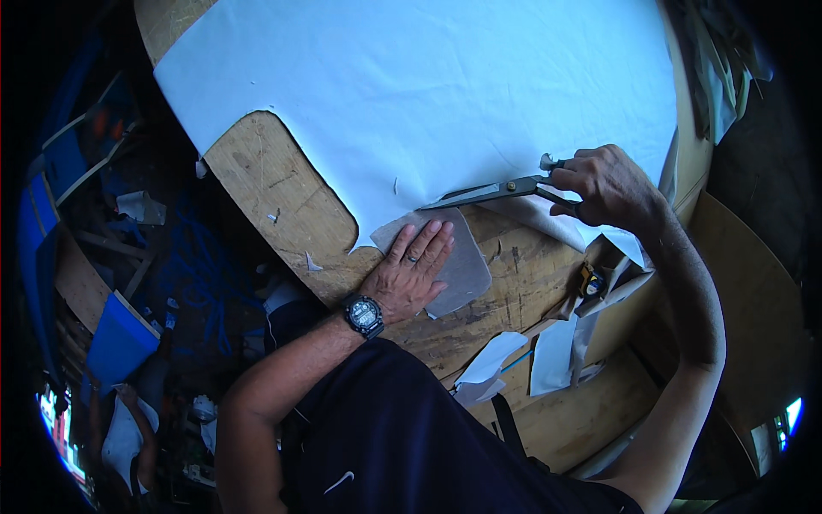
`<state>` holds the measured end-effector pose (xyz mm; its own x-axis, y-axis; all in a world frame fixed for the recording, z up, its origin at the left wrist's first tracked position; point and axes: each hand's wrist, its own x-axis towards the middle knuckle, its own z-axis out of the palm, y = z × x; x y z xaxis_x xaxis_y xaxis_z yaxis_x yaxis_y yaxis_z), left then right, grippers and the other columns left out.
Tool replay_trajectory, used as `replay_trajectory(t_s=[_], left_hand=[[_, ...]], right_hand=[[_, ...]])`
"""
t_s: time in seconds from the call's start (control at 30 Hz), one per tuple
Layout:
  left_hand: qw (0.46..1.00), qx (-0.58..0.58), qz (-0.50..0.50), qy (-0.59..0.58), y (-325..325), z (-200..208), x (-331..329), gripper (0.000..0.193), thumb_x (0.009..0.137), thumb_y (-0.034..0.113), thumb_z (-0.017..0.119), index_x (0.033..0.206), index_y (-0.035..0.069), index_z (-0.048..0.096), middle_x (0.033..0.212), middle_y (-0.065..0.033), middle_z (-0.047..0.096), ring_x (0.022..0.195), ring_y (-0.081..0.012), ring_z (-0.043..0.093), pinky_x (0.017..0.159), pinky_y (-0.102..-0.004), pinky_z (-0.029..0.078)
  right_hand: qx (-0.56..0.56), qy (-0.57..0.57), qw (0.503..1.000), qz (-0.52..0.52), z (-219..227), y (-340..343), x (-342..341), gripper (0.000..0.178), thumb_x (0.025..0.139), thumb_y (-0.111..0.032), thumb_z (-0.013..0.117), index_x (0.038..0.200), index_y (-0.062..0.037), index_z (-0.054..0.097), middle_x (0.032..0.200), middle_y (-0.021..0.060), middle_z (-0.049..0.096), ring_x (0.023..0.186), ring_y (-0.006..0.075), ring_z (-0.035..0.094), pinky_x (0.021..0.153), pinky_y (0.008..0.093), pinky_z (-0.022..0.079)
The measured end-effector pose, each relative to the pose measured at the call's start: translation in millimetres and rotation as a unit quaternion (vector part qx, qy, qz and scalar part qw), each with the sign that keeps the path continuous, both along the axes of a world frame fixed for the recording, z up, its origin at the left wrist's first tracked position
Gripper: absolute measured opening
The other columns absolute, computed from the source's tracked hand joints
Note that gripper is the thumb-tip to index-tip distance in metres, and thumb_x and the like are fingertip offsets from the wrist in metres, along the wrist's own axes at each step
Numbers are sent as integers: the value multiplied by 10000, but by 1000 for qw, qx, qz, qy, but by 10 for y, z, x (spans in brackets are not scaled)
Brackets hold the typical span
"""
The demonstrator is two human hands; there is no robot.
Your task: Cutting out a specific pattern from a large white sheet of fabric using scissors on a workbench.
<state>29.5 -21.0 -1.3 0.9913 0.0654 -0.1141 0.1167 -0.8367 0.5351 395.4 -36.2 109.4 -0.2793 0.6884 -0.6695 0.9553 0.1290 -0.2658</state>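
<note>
A large pale sheet of fabric (479,94) covers most of the wooden table (265,163), with a rounded notch cut from its left side. My right hand (604,184) grips the handles of a pair of dark shears (511,186). Their long blades point left, and the tips meet the sheet's near edge. Just below the tips, my left hand (409,270) lies flat on a greyish piece with rounded corners (467,261), fingers stretched out. Part of that piece is hidden under the hand.
A yellow and black tape measure (591,281) rests near the table's right side, beside pale offcuts (555,355). Small scraps (312,262) dot the wood. Blue panels (124,334) stand at the left. Another person's arms (141,433) show at lower left, with a white piece.
</note>
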Motion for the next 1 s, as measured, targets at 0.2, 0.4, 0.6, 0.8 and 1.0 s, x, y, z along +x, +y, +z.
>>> replay_trajectory(t_s=[0.2,0.4,0.6,0.8,1.0], left_hand=[[1000,3,-2,-6,6,9,2,739,986,483,551,1511,-25,437,1672,-220,228,1574,-352,148,1266,-560,81],[1000,-7,-4,-2,17,18,2,728,991,479,542,1513,-17,437,1666,-212,251,1569,-348,172,1267,-555,86],[1000,-9,-8,7,36,15,7,737,989,480,534,1529,-8,417,1671,-204,242,1571,-334,171,1270,-550,74],[1000,15,-20,12,48,39,9,741,997,465,518,1544,-18,387,1676,-198,232,1574,-328,163,1271,-541,78],[999,5,-34,24,92,60,15,736,1009,461,496,1551,-20,370,1676,-200,227,1573,-328,161,1276,-530,63]], right_hand=[[2,26,1000,3,73,215,-164,413,759,-425,881,908,-87,699,720,55,679,736,192,688,646,372,572],[-31,-1,999,16,10,181,-153,424,764,-437,876,918,-80,706,713,48,681,714,190,679,650,361,572],[-5,38,999,32,11,340,-233,410,786,-432,863,932,-80,711,706,42,680,697,190,675,615,348,569],[-21,22,998,60,-104,338,-276,435,792,-451,850,971,-80,708,690,40,666,689,195,672,609,345,573],[-5,45,997,61,-129,395,-350,434,783,-446,856,972,-86,708,687,38,665,687,182,669,610,340,575]])
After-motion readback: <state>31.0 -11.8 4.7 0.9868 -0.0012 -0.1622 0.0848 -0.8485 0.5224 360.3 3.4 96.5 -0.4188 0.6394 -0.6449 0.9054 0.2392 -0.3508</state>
